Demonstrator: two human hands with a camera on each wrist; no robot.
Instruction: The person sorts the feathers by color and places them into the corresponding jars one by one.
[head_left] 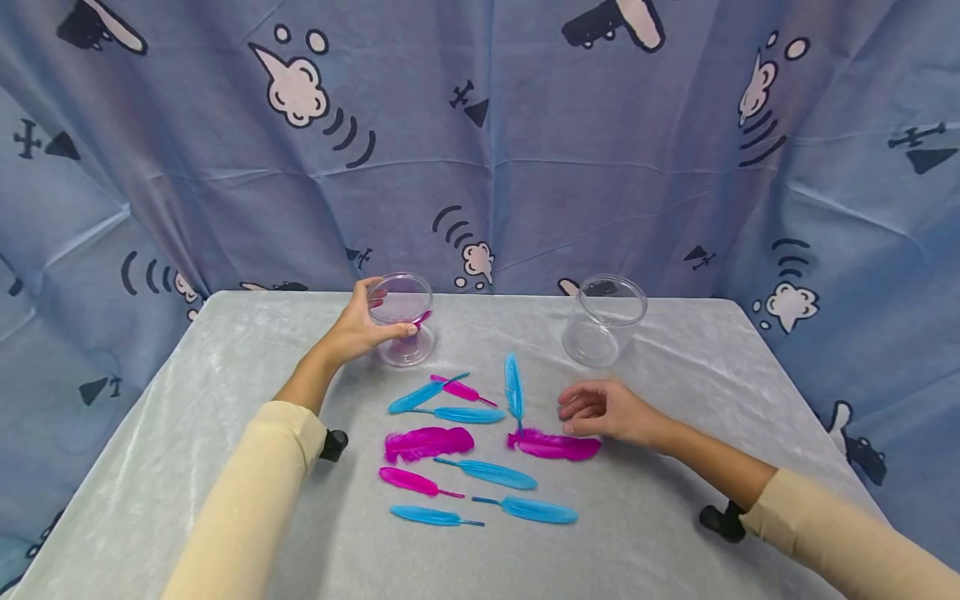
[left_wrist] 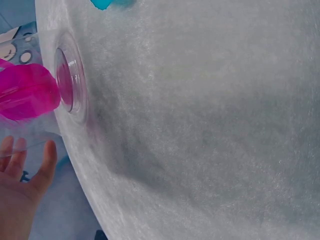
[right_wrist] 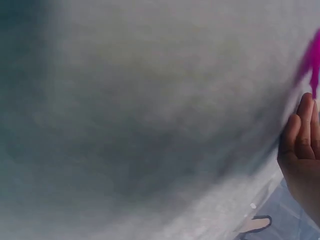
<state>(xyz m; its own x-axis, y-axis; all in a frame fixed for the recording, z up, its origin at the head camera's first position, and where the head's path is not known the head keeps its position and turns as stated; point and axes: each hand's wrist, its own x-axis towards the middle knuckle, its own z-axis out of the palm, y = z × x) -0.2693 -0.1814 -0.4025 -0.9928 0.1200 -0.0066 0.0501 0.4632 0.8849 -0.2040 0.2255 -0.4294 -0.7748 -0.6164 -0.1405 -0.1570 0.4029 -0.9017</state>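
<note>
My left hand (head_left: 367, 327) is at a clear plastic jar (head_left: 405, 357) at the back left, thumb across its front and fingers behind the rim. Inside the jar is a magenta feather (left_wrist: 30, 90), seen through the wall in the left wrist view. On the right, my right hand (head_left: 611, 412) hovers over the table with fingers loosely bent and nothing visible between them. Just below it lies a fluffy magenta feather (head_left: 558, 446), and a blue feather (head_left: 513, 387) stretches up from that feather's left end. In the right wrist view, a magenta feather (right_wrist: 315, 57) shows just past the fingertips.
A second clear jar (head_left: 596, 350) stands at the back right. Several blue and magenta feathers lie mid-table, among them a fluffy magenta feather (head_left: 429, 443) and a blue feather (head_left: 540, 510). The grey cloth-covered table (head_left: 645, 533) ends at a blue patterned curtain (head_left: 495, 108).
</note>
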